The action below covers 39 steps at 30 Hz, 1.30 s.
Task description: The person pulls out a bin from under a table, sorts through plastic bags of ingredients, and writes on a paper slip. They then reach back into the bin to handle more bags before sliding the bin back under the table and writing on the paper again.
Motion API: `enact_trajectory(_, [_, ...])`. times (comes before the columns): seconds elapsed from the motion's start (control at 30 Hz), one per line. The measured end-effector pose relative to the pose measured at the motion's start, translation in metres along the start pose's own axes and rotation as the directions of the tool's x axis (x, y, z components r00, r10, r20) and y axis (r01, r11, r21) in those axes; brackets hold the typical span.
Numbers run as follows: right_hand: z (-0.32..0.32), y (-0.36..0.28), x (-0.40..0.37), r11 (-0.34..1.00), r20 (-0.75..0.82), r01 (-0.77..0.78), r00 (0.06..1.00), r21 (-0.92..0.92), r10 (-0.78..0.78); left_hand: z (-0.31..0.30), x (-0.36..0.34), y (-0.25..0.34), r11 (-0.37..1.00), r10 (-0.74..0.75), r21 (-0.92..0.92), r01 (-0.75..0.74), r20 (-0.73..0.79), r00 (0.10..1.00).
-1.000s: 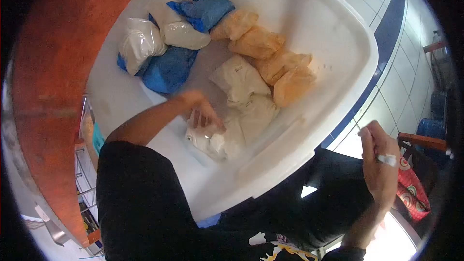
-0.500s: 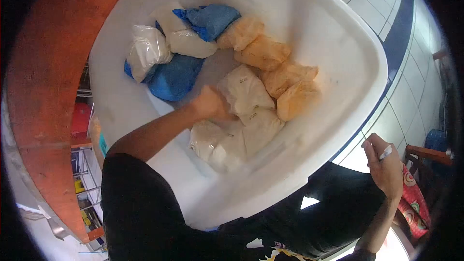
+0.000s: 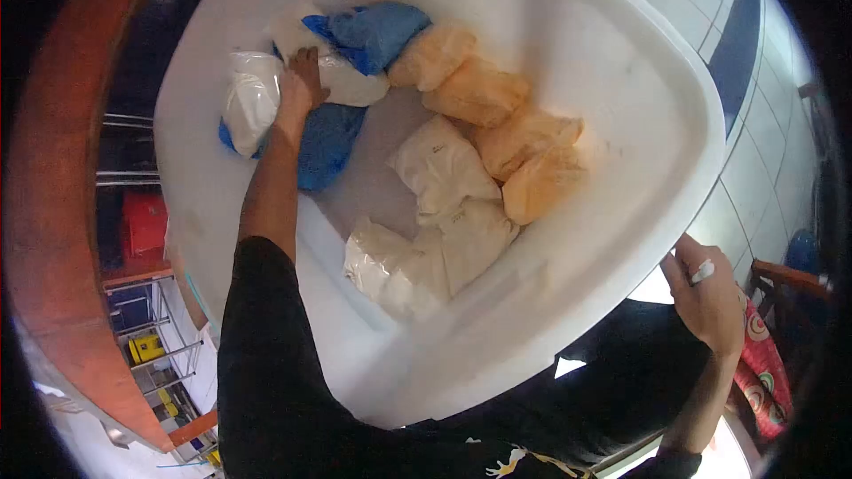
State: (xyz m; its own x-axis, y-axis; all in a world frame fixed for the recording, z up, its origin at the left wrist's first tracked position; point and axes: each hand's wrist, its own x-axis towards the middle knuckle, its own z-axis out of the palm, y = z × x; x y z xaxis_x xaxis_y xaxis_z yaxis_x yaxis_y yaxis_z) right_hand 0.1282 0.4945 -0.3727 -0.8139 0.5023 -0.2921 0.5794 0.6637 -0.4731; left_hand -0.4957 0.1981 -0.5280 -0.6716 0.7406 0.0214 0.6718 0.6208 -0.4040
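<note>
Inside a big white plastic tub point(image 3: 639, 124), my left hand point(image 3: 300, 89) reaches to the far left group of bags. Its fingers are stretched out over a bag of white powder point(image 3: 351, 82), and a shiny clear bag of white powder point(image 3: 251, 102) lies right beside it. Under my wrist is a blue bag point(image 3: 328, 146); another blue bag point(image 3: 382, 35) sits farther back. My right hand point(image 3: 707, 297) is outside the tub, close to its right rim, fingers curled. A small white thing point(image 3: 703, 271) shows at its fingers; I cannot tell what the hand holds.
Several orange bags point(image 3: 484, 93) line the tub's right side, next to cream-white bags point(image 3: 444, 168) in the middle. An orange-brown wooden edge point(image 3: 53, 213) curves along the left. Below it are a red container point(image 3: 144, 223) and metal racks point(image 3: 155, 319). Pale floor tiles point(image 3: 763, 160) lie at right.
My left hand has moved from the middle of the tub, near the white bags, up and left onto the far left bags. My right hand has stayed near the rim.
</note>
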Motion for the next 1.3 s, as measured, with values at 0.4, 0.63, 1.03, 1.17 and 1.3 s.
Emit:
enact_trajectory(0.4, [-0.005,-0.01,-0.015,0.998,0.026,0.036,0.999,-0.047,-0.035,-0.038,-0.06,0.052,0.949,0.278,0.124,-0.288,0.092,0.956])
enact_trajectory(0.63, [-0.002,-0.032,-0.018,0.995,0.08,0.074,0.994,-0.063,-0.069,-0.209,-0.107,0.139,0.954,0.293,-0.3,0.03,0.946,0.136])
enact_trajectory(1.03, [0.001,-0.016,-0.025,0.985,0.079,0.073,0.995,-0.159,-0.061,0.024,-0.062,-0.073,0.88,-0.308,0.397,0.261,0.06,0.949])
enact_trajectory(1.17, [-0.003,-0.021,-0.031,0.988,0.096,0.078,0.993,-0.134,-0.066,0.015,-0.029,-0.106,0.944,-0.247,0.287,0.165,0.282,0.927])
enact_trajectory(1.3, [-0.008,-0.032,-0.035,0.995,0.127,0.054,0.991,-0.082,-0.044,-0.124,-0.006,-0.053,0.958,-0.105,0.245,-0.149,0.782,0.614])
